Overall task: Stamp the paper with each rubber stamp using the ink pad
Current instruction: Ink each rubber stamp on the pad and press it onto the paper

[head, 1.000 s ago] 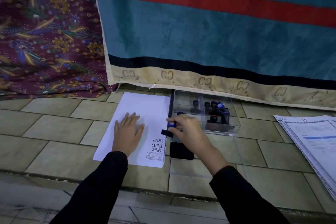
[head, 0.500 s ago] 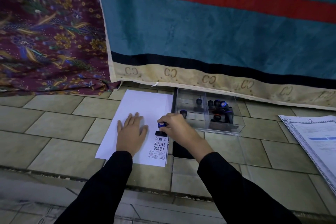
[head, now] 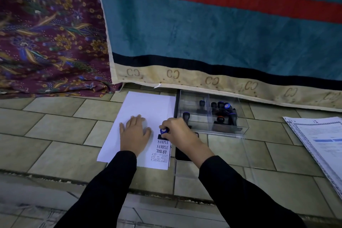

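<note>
Paper (head: 146,104) reads SAMPLE, SAMPLE, AIR MAIL; right hand (head: 182,133) grips stamp (head: 164,131); left hand (head: 134,135) lies flat.

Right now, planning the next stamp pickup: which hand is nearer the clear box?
Right. The right hand, gripping a stamp, is close beside the box; the left hand lies flat on the paper, farther left.

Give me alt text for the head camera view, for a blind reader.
The right hand presses a blue-topped rubber stamp onto white paper just beyond SAMPLE and AIR MAIL marks, while the left hand lies flat on the sheet. A clear box of stamps sits to the right.
</note>
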A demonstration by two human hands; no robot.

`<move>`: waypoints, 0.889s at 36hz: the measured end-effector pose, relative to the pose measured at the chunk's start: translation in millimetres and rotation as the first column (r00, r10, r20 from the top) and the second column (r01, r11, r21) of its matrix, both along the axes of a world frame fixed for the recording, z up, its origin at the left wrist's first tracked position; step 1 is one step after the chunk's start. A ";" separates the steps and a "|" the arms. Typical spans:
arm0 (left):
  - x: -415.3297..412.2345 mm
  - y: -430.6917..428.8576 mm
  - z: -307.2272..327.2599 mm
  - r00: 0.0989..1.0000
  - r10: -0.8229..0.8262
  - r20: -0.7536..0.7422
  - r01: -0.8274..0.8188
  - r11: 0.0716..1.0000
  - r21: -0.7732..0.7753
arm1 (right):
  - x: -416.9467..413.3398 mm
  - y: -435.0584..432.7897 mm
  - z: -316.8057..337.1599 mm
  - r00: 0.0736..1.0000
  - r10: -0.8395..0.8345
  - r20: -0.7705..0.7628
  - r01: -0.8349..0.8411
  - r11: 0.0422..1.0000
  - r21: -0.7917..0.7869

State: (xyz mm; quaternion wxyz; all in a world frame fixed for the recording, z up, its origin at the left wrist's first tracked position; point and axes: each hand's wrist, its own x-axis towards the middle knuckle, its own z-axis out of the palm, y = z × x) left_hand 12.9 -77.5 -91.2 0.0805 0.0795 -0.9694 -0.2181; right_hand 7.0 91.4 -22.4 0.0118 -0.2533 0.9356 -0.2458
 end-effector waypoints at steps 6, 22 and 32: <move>3.1 3.4 -1.2 0.999 0.023 -0.044 -0.023 1.000 -0.012 | -1.3 0.5 -2.5 0.999 -0.031 0.012 0.031 0.998 -0.051; 2.3 3.2 -5.1 0.997 0.024 -0.079 -0.024 1.000 -0.007 | -23.2 58.7 35.4 0.919 -0.386 0.077 0.369 0.775 -0.513; 0.2 2.2 -8.5 0.997 0.036 -0.072 -0.036 0.999 -0.002 | -47.5 100.4 25.8 0.916 -0.399 -0.048 0.401 0.915 0.042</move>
